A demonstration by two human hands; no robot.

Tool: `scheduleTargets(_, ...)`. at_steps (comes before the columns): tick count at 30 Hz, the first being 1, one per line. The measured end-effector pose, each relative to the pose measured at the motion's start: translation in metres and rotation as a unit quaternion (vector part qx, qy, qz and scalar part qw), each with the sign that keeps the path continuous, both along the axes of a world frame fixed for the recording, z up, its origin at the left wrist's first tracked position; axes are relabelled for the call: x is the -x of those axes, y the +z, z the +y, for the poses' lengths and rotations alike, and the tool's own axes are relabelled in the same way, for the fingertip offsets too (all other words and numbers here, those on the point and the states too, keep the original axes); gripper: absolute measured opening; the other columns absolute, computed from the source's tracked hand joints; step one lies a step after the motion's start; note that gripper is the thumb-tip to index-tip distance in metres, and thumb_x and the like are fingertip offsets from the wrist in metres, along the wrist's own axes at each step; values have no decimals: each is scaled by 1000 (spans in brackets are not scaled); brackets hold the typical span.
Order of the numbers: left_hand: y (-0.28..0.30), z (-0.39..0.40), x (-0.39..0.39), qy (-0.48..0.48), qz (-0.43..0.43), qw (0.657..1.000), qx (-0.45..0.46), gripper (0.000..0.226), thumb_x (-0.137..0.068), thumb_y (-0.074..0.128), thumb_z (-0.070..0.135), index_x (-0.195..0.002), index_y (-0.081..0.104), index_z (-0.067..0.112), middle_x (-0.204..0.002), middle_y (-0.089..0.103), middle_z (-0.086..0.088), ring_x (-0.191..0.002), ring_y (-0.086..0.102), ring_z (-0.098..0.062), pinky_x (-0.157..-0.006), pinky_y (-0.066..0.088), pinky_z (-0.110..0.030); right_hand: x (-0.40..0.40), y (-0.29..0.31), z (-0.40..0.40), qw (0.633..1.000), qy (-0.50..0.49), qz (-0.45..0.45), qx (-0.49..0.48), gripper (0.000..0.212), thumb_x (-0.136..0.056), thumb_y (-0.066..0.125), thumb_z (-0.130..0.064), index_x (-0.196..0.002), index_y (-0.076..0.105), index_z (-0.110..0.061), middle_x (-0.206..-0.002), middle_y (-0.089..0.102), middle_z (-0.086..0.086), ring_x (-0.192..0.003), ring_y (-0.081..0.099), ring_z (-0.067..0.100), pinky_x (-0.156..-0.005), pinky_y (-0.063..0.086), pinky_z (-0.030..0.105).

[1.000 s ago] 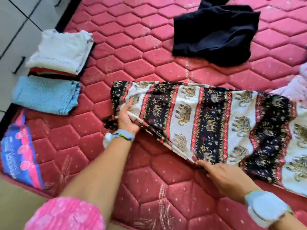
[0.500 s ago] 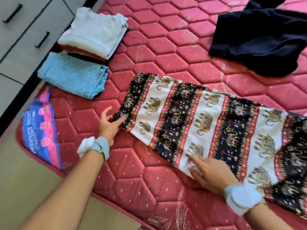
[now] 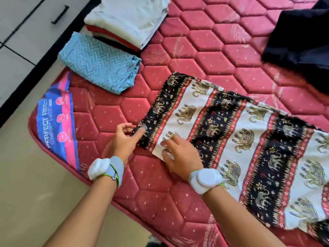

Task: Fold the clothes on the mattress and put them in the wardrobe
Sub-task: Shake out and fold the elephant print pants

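An elephant-print garment [image 3: 240,139] in black, white and red lies flat across the red quilted mattress [image 3: 204,56]. My left hand [image 3: 124,139] pinches its near left corner with thumb and forefinger. Just to the right, my right hand [image 3: 179,154] lies on the cloth near that same end, fingers spread and slightly bent, pressing it down. A folded blue zigzag cloth [image 3: 99,65] and a folded stack with a white top [image 3: 128,20] sit at the mattress's left edge. A dark unfolded garment [image 3: 299,43] lies at the far right.
Grey drawer fronts with black handles [image 3: 59,15] stand just beyond the mattress's left edge. A blue and pink label [image 3: 57,125] covers the mattress corner. Beige floor [image 3: 26,193] lies at the lower left.
My right hand slid left along the garment's near edge to sit beside my left hand. My left hand stays at the corner. The view shifted, so everything appears further right.
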State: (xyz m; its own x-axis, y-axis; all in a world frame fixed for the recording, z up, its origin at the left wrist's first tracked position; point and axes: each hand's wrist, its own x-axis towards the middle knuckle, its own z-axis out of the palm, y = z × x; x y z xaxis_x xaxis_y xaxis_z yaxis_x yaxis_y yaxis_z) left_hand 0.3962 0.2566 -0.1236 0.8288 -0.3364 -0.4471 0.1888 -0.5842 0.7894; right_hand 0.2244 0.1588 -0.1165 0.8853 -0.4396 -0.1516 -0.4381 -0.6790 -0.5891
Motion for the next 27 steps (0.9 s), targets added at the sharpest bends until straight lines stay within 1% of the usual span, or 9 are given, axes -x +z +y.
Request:
scheduleTargets(4, 0, -1, -8, -91, 41, 995, -27, 47, -74, 82, 15, -109, 51, 19, -82, 63, 3, -70, 63, -10, -71, 52, -31, -10, -3, -9, 998, -61, -4, -30, 27, -88, 54, -30, -111, 61, -16, -96, 60, 4, -83, 59, 28, -66, 48, 35)
scheduleTargets(8, 10, 13, -29, -146, -12, 973, -176, 35, -69, 84, 29, -92, 63, 13, -63, 55, 0, -67, 52, -18, -58, 40, -26, -20, 10, -39, 984, -174, -28, -7, 24, -99, 43, -27, -113, 60, -18, -90, 66, -2, -75, 58, 18, -63, 41, 28)
scheduleTargets(12, 12, -17, -29, -221, -198, 922, -248, 50, -74, 67, 61, -106, 58, 24, -103, 59, -5, -101, 53, -28, -92, 43, -38, -38, 9, -104, 959, -268, -27, 91, 27, -93, 50, -17, -118, 59, -10, -111, 57, 15, -101, 52, 33, -80, 38, 35)
scheduleTargets(15, 5, -77, -28, -239, -229, 914, -234, 57, -80, 55, 66, -119, 52, 24, -123, 54, -5, -120, 43, -31, -106, 31, -43, -58, 5, -152, 943, -306, 94, 93, 51, -89, 56, -39, -133, 45, -16, -130, 44, 14, -121, 39, 35, -97, 34, 42)
scheduleTargets(17, -2, -123, -36, -261, -218, 912, -231, 65, -81, 53, 69, -127, 47, 23, -130, 51, -3, -122, 40, -28, -100, 33, -41, -71, 1, -177, 940, -280, 175, 78, 70, -79, 62, -58, -133, 41, -18, -134, 43, 12, -126, 36, 35, -102, 30, 47)
scheduleTargets(19, 1, -158, -42, -295, -202, 909, -212, 69, -77, 56, 72, -124, 48, 23, -127, 54, -2, -121, 41, -26, -99, 36, -39, -79, 1, -188, 952, -227, 202, 43, 69, -74, 65, -63, -124, 48, -18, -123, 54, 8, -119, 45, 31, -99, 34, 46)
scheduleTargets(23, 10, -203, -59, -351, -2, 935, -49, 44, -68, 79, 50, -95, 66, 18, -98, 68, -6, -97, 58, -20, -90, 46, -32, -87, -2, -197, 994, -112, -5, 4, 36, -88, 65, -29, -112, 60, -3, -105, 62, 17, -100, 58, 34, -80, 39, 36)
scheduleTargets(25, 11, -211, -70, -311, 126, 939, 76, 32, -73, 80, 25, -97, 62, 14, -95, 69, -9, -86, 63, -20, -82, 51, -34, -84, 0, -197, 990, -119, -82, -6, 38, -88, 66, -29, -111, 55, 0, -99, 62, 16, -90, 58, 31, -74, 39, 34)
scheduleTargets(27, 7, -215, -78, -303, 112, 941, 106, 23, -80, 74, 10, -91, 55, 17, -94, 64, -10, -84, 60, -19, -80, 51, -34, -75, 1, -204, 986, -143, -48, -64, 48, -82, 70, -40, -110, 49, -7, -91, 62, 8, -79, 58, 24, -71, 42, 34)
